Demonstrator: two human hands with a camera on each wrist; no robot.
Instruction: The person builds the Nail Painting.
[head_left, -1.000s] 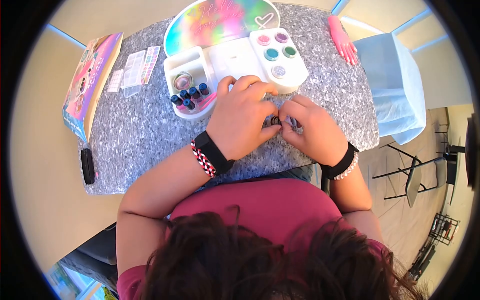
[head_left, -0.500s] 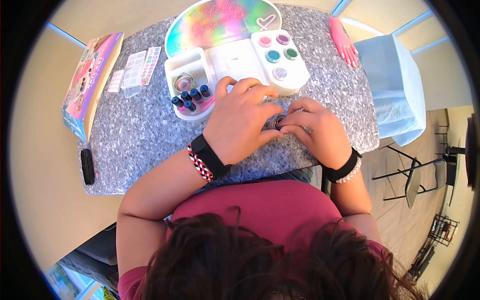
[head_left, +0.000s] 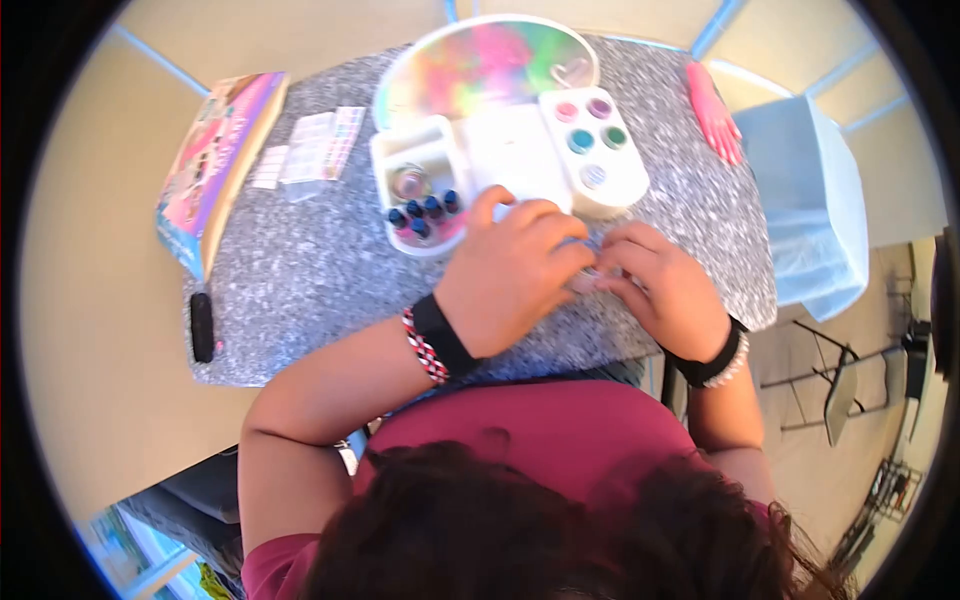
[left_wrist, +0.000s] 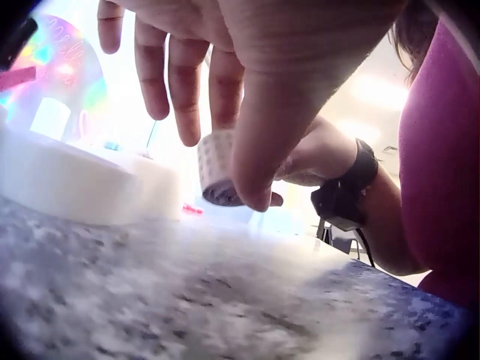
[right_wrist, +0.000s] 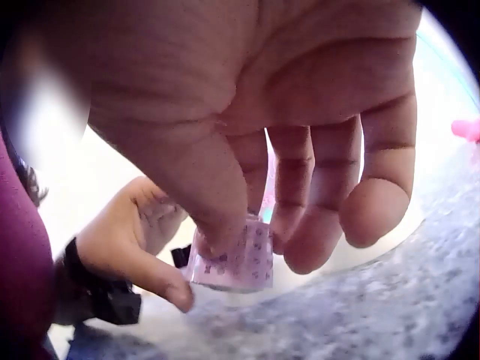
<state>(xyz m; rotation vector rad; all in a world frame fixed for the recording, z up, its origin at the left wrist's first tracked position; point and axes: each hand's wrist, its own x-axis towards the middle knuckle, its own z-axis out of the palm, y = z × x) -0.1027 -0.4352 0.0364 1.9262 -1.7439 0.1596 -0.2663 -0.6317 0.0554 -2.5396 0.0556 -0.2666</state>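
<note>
Between the two hands is a small patterned roll [head_left: 584, 281], pale in the left wrist view [left_wrist: 216, 159] and pinkish in the right wrist view [right_wrist: 238, 259]. My right hand [head_left: 672, 292] pinches it, with the thumb across its side. Around its other side my left hand [head_left: 510, 275] stands with fairly straight, spread fingers; the thumb overlaps the roll in the left wrist view, and whether it presses on it I cannot tell. The roll's coiled end faces down, just above the speckled table [head_left: 310, 260].
Beyond the hands stands a white tray set [head_left: 388, 165] with dark-capped bottles [head_left: 433, 207], several coloured pots [head_left: 581, 140] and a rainbow panel [head_left: 480, 70]. Leftward lie a box [head_left: 220, 165], sticker sheets [head_left: 345, 140] and a black case [head_left: 202, 328]. A pink hand model [head_left: 712, 115] is back right.
The head view has shifted, so the table appears lower and further right. My right hand opened out from its closer curl round the roll; the left fingers now cover more of it.
</note>
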